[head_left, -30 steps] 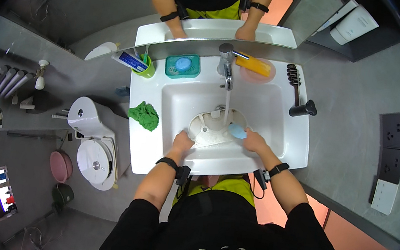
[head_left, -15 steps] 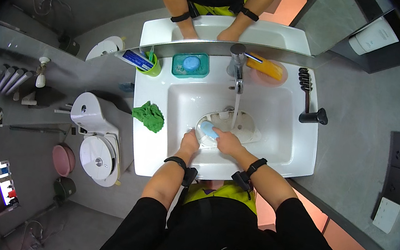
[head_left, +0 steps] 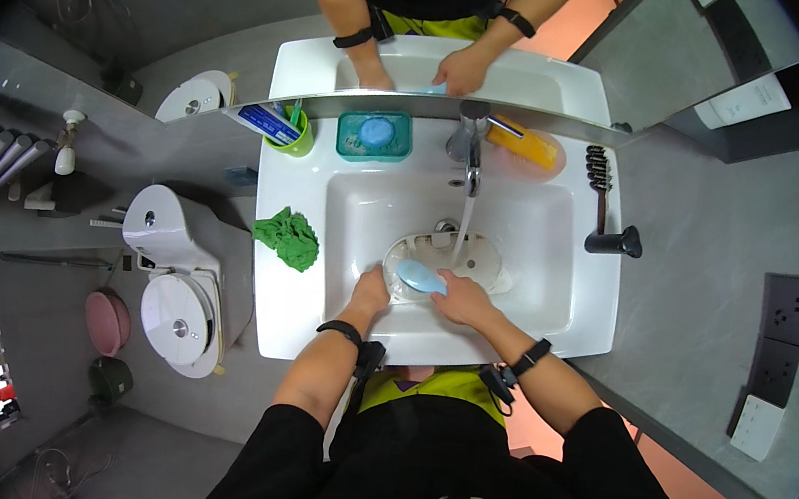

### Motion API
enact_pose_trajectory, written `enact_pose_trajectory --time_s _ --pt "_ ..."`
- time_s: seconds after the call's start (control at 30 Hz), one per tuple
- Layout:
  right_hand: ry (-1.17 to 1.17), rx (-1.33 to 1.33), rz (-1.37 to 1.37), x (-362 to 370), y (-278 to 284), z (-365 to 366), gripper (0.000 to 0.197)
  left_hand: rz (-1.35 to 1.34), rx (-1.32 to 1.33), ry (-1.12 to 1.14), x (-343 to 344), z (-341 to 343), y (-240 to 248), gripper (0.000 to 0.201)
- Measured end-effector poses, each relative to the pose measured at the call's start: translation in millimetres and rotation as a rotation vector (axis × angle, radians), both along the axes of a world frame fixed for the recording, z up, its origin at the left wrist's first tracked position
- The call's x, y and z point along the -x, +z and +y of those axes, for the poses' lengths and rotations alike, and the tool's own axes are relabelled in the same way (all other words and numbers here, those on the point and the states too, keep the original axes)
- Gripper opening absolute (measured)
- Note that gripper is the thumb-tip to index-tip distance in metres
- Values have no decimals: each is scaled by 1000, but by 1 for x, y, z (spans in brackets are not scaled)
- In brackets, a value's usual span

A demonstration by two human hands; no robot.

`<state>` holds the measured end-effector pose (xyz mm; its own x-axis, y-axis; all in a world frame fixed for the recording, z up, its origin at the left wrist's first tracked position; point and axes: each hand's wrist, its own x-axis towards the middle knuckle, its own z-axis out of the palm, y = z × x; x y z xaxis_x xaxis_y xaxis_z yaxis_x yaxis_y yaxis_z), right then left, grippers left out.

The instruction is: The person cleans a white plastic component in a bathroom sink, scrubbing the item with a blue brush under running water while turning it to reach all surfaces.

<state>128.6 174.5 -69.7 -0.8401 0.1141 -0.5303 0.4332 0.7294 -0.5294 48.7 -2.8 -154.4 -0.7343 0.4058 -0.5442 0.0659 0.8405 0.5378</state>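
My right hand (head_left: 461,298) is closed round the narrow end of a light-blue brush (head_left: 420,276), whose bristles do not show. Under it in the white washbasin (head_left: 543,269) lies a flat, off-white, rounded piece with small holes (head_left: 486,258). My left hand (head_left: 371,291) is at that piece's left edge, fingers bent and partly hidden, apparently gripping it. A thin stream of water (head_left: 464,228) runs from the chrome tap (head_left: 470,138) onto the piece.
A green cloth (head_left: 288,238) lies on the basin's left rim. Along the back stand a green cup (head_left: 295,135), a teal soap dish (head_left: 374,135) with blue soap, and a yellow-orange package (head_left: 524,147). A dark hairbrush (head_left: 600,200) lies at right. The mirror (head_left: 226,35) rises behind.
My right hand has shifted slightly right and nearer to me; the brush is turned and shows more of its smooth back. My left hand stays at the off-white piece's edge. The whole view has shifted a little.
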Motion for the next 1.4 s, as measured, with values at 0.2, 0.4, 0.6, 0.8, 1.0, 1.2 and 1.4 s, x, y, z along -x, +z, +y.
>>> enact_pose_trajectory --time_s 0.2,0.4,0.6,0.8,1.0,1.2,1.4 --pt "375 -188 188 26 116 76 29 -21 -12 -54 -3 -3 3 36" --pt "395 -355 364 72 184 103 24 -15 42 -75 0 -4 10 36" --pt "387 -474 436 82 164 119 23 -23 20 8 1 3 2 30" --pt "277 -392 336 77 153 99 25 -47 25 148 7 -13 -2 25" --pt "169 -55 36 16 92 27 28 -55 40 114 9 -5 -5 25" --pt "140 -81 -139 12 -53 -13 34 -171 66 174 8 -7 -6 22" --pt "-410 339 -177 41 -69 -73 53 -153 4 125 12 -11 -11 22"
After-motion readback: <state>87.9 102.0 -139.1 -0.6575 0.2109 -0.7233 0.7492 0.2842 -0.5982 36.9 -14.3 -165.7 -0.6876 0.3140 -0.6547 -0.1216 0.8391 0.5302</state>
